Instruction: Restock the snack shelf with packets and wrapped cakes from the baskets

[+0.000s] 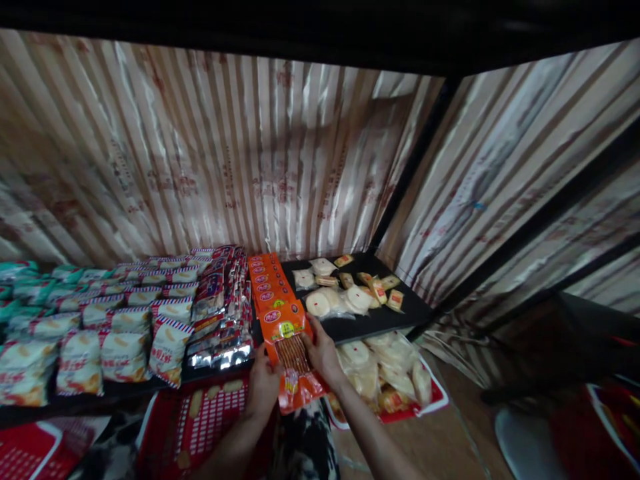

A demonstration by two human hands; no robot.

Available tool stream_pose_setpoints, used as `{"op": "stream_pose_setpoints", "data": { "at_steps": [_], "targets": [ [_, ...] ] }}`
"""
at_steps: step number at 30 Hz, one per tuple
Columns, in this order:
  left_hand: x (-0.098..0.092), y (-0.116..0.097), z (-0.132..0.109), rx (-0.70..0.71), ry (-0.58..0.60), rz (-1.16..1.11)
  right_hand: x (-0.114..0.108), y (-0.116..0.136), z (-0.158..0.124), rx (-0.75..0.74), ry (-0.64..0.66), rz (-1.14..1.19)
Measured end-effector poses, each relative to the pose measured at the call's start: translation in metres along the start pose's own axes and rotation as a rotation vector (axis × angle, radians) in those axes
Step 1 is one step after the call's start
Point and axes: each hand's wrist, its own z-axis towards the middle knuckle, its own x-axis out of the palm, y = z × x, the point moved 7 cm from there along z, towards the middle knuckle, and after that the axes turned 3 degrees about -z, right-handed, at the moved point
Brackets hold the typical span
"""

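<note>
Between my two hands is an orange snack packet (293, 353) with a clear window showing brown sticks inside. My left hand (265, 383) grips its left edge, and my right hand (324, 352) holds the right edge. The packet is at the front of the dark shelf, at the near end of a row of matching orange packets (267, 279) that overlap toward the back. Left of that row lie stacked dark red and silver packets (225, 313). On the right, clear bags of round white crackers (327, 301) and small yellow wrapped snacks (379, 291) lie loose.
White chip bags (125, 357) and green bags (37, 291) fill the shelf's left part. Below stand a red basket (220, 417) with a few small pieces and another basket (440, 400) full of bagged crackers. A black post (413, 173) rises at the shelf's back right corner.
</note>
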Motion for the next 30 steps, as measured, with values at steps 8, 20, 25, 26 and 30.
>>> {"op": "stream_pose_setpoints", "data": {
  "at_steps": [8,20,25,26,30],
  "targets": [
    [0.009,-0.027,0.029,0.096,-0.058,0.342,0.008,0.0,0.038,0.022,0.002,-0.221],
    [0.011,-0.022,0.043,0.103,-0.079,0.503,0.021,0.011,0.049,-0.003,0.053,-0.511],
    [0.017,-0.025,0.042,0.124,-0.063,0.685,0.026,0.016,0.045,-0.09,0.011,-0.652],
    [0.017,-0.027,0.04,0.124,-0.058,0.733,0.027,0.017,0.043,-0.112,-0.007,-0.678],
    [0.016,-0.035,0.023,0.143,-0.079,0.888,0.028,0.019,0.04,-0.135,-0.061,-0.734]
  ]
}}
